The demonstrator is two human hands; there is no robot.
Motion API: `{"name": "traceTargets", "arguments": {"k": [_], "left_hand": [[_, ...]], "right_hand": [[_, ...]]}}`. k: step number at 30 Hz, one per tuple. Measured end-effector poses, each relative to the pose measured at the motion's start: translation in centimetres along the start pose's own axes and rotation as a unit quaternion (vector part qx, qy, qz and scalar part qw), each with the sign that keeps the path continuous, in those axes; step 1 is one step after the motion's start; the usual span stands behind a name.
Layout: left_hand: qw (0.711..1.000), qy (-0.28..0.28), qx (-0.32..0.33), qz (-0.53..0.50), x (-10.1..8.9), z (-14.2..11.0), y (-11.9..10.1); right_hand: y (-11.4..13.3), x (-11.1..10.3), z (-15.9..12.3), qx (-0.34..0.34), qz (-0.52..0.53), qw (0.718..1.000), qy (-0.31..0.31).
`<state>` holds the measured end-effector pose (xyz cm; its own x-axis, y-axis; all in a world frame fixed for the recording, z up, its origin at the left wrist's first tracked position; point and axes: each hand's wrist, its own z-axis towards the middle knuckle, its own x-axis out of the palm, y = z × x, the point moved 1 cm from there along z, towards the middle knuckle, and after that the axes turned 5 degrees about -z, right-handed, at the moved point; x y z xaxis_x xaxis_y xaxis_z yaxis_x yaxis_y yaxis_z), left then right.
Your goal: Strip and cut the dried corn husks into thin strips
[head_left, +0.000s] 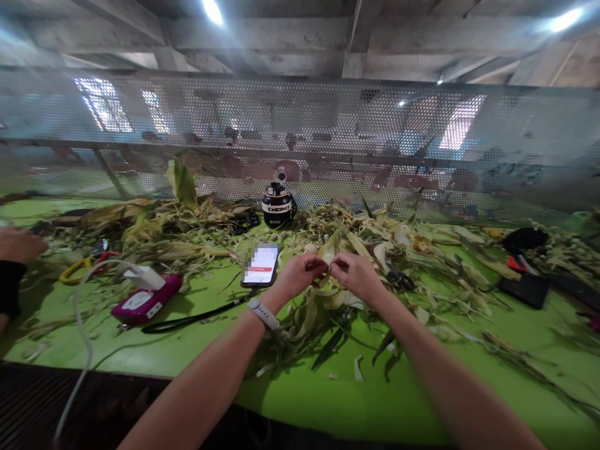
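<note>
Over a heap of pale green and yellow corn husks [309, 315], my left hand [300, 275] and my right hand [357, 276] meet almost fingertip to fingertip. Both are closed in a pinch. Whatever lies between the fingers is too small to make out. A light wristband [263, 314] is on my left wrist. Just left of that hand, a phone [260, 265] with a lit screen lies on the green table [375, 400]. Dark-handled scissors [402, 279] lie among husks to the right of my right hand.
A black bottle [277, 209] stands behind the phone. To the left are a magenta power block [147, 303] with a white plug, a black strap [197, 320] and yellow-handled scissors [75, 274]. Another person's hand [21, 244] is at far left. A perforated metal screen [300, 119] rises behind.
</note>
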<state>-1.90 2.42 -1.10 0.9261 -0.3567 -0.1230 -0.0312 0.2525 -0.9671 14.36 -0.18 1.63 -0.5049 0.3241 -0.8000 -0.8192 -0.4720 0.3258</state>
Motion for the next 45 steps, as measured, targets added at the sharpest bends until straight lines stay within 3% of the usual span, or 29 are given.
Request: {"name": "traceTargets", "arguments": {"k": [7, 14, 24, 33, 41, 45], "left_hand": [[0.997, -0.019, -0.025, -0.068, 0.1, -0.2, -0.6], [0.998, -0.022, -0.007, -0.050, 0.3, -0.4, -1.4], [0.996, -0.011, 0.070, 0.057, 0.3, -0.4, -0.5], [0.996, -0.024, 0.050, 0.068, 0.2, -0.5, -0.4], [0.963, -0.035, 0.123, 0.235, 0.1, -0.8, -1.5], [0.956, -0.038, 0.130, 0.262, 0.2, -0.9, -1.7]], "right_hand": [[0.1, -0.3, -0.1, -0.032, -0.006, 0.999, -0.020], [0.8, -0.7, -0.2, -0.089, -0.131, 0.983, -0.094], [0.6, -0.2, -0.1, -0.048, -0.114, 0.989, -0.076], [0.8, -0.3, -0.1, -0.010, -0.093, 0.993, -0.066], [0.6, -0.2, -0.1, 0.005, -0.106, 0.992, -0.073], [0.4, -0.1, -0.1, 0.023, -0.119, 0.989, -0.081]]}}
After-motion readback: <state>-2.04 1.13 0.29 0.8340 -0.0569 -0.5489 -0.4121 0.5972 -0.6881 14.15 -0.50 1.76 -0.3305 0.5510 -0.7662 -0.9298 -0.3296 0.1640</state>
